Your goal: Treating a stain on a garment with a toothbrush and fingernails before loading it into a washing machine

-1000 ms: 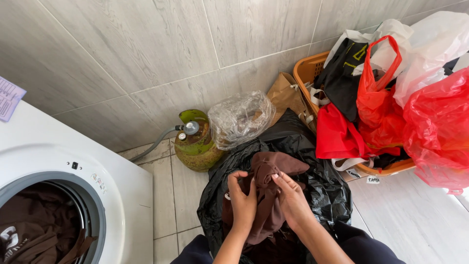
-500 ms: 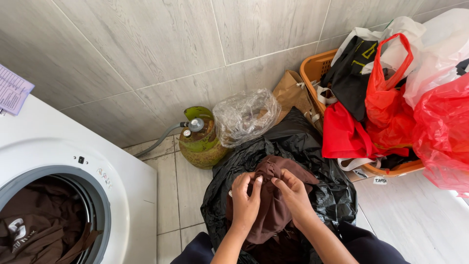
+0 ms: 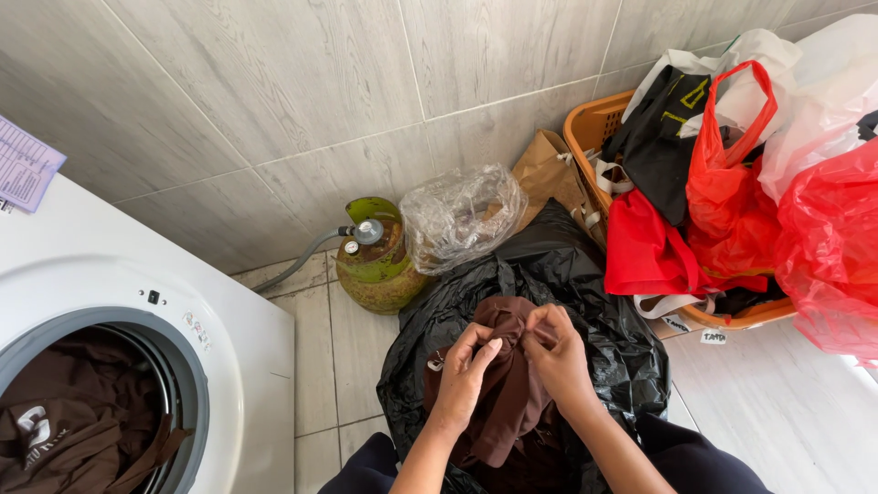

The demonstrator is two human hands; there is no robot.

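Currently both hands are clamped on one brown garment (image 3: pixel 508 384), held just above the open black plastic bag (image 3: pixel 594 302) on the floor: the left hand (image 3: pixel 466 370) pinches a fold near the top, and the right hand (image 3: pixel 556 352) has its grip closed on the bunched edge beside it. Compared with a second ago, the hands have drawn closer together and the cloth is gathered tighter between them; the garment has not left the bag's mouth. To the left, the white washing machine (image 3: pixel 137 274) stands with its drum open and brown clothing (image 3: pixel 73 421) already inside. Grey tiled floor (image 3: pixel 315 366) and wall surround a green gas cylinder (image 3: pixel 380 261), a clear crumpled bag (image 3: pixel 462 215) and an orange basket (image 3: pixel 590 128) stuffed with red carrier bags (image 3: pixel 732 201).
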